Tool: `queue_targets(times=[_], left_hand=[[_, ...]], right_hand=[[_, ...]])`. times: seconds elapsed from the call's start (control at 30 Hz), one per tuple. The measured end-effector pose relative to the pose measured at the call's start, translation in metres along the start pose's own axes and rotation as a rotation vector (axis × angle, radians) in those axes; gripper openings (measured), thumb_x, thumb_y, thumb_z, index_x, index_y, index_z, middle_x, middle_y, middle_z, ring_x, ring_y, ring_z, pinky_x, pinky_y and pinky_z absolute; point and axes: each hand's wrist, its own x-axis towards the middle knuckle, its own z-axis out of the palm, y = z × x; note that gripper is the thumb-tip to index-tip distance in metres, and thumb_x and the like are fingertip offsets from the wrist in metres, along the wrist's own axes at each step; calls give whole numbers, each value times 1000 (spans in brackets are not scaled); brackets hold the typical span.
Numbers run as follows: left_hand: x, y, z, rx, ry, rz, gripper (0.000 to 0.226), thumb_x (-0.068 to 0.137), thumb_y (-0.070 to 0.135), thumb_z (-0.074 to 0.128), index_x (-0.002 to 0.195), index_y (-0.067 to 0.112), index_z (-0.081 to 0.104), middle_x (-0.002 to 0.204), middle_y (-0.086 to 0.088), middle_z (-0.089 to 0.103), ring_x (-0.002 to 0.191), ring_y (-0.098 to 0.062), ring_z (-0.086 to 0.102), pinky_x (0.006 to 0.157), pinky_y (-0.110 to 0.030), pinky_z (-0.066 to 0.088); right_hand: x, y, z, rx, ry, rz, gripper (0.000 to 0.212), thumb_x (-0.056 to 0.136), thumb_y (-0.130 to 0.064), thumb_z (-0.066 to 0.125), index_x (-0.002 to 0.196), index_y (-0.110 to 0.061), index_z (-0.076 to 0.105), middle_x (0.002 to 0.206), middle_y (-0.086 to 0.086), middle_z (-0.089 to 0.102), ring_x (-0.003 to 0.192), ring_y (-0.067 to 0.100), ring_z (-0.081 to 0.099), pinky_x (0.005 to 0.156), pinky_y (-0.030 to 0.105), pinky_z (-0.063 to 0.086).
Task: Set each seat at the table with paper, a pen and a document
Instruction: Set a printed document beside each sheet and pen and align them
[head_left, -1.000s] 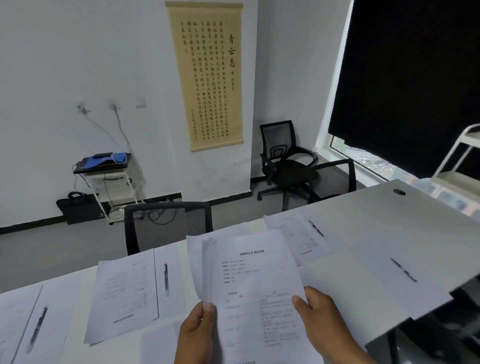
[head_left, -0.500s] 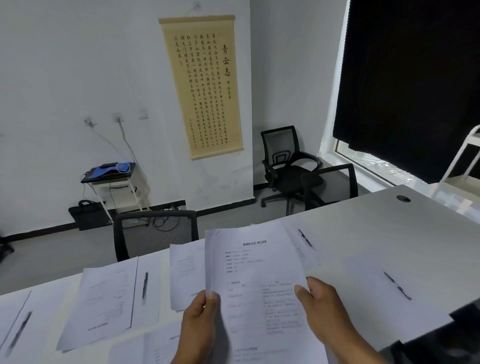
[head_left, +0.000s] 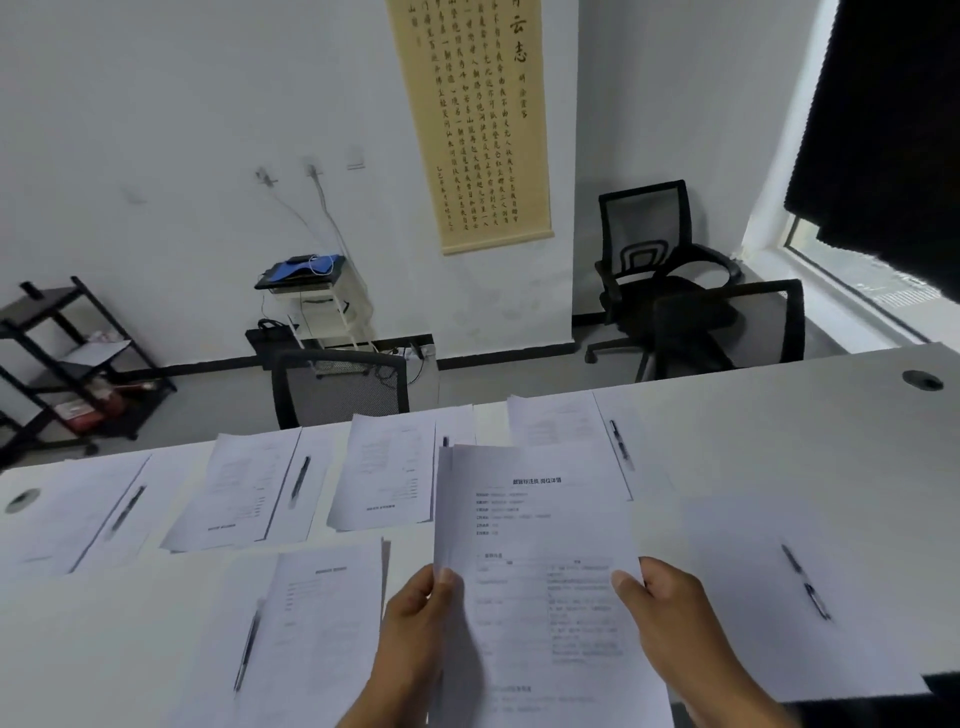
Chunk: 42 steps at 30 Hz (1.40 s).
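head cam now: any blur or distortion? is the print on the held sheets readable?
Head view: wide-angle bend along the white table edge; the black pens are smeared by motion blur; on the held printed sheets only the bold heading is sharp, the body text is too soft to read.

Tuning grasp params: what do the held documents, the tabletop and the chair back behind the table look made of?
Documents: thin white printed paper; the sheets curve between left hand and right hand. Tabletop: smooth matte pale grey, probably laminate. Chair back: grey mesh, see-through, in a black frame, likely plastic.
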Motion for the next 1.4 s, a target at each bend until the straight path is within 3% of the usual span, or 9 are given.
queue_targets(times=[0.13, 0.33, 0.5, 0.6, 0.73, 0.83, 0.97, 1.03, 1.4], left_hand=[[-5, -19, 8, 43, 16, -88, 42, 112, 44, 58, 96, 9, 73, 98, -21, 80, 87, -30, 74, 80, -41, 51], [-1, -29, 17, 103, 7, -124, 31, 114, 26, 56, 106, 15, 84, 103, -6, 86, 106, -34, 80, 100, -51, 63], [10, -34, 22, 108, -16, -163, 31, 115, 27, 54, 109, 17, 83, 98, 4, 86, 85, -10, 81, 65, -17, 59], [19, -35, 20, 83, -62, -206, 32, 115, 30, 52, 116, 17, 81, 105, 1, 86, 94, -16, 83, 77, -26, 65], [36, -52, 15, -8, -51, -277, 32, 115, 30, 53, 119, 15, 81, 115, -6, 84, 108, -28, 81, 104, -50, 62], [43, -66, 13, -33, -51, -329, 31, 115, 28, 55, 116, 12, 81, 117, -9, 84, 109, -30, 81, 104, -49, 61], [48, -85, 9, -33, -59, -406, 33, 116, 28, 53, 114, 9, 80, 115, -8, 84, 109, -28, 81, 106, -51, 60], [48, -90, 7, -38, -67, -430, 34, 116, 31, 51, 118, 11, 79, 117, -6, 84, 109, -27, 81, 106, -52, 60], [50, -105, -4, -41, -17, -478, 36, 115, 33, 52, 116, 7, 78, 113, -10, 84, 106, -32, 81, 104, -54, 61]], right_hand=[[10, 27, 0, 35, -71, 77, 41, 105, -31, 58, 89, 6, 52, 70, 11, 53, 62, 13, 41, 63, 33, 33], [20, 48, 7, 34, -150, 153, 38, 103, -32, 57, 77, -6, 48, 69, 12, 55, 62, 14, 44, 63, 32, 34], [33, 55, 11, 4, -181, 203, 40, 102, -33, 55, 90, 5, 54, 91, 20, 72, 65, 28, 63, 62, 34, 42], [42, 59, 17, -15, -185, 218, 40, 101, -36, 55, 89, 2, 55, 92, 17, 74, 69, 24, 67, 63, 34, 45], [53, 69, 31, -61, -189, 235, 46, 94, -46, 53, 90, -1, 54, 97, 18, 72, 68, 20, 62, 63, 34, 45], [57, 77, 40, -91, -202, 270, 40, 100, -39, 54, 92, 0, 57, 94, 14, 74, 70, 32, 67, 63, 34, 46], [56, 90, 54, -107, -212, 305, 37, 103, -34, 55, 85, -2, 52, 77, 9, 70, 62, 14, 53, 60, 31, 39], [54, 91, 58, -120, -209, 311, 37, 105, -27, 57, 75, -11, 42, 62, -3, 49, 56, 11, 37, 56, 30, 30], [60, 105, 73, -176, -221, 296, 40, 103, -27, 59, 72, -23, 34, 61, -9, 34, 59, 14, 30, 62, 33, 27]])
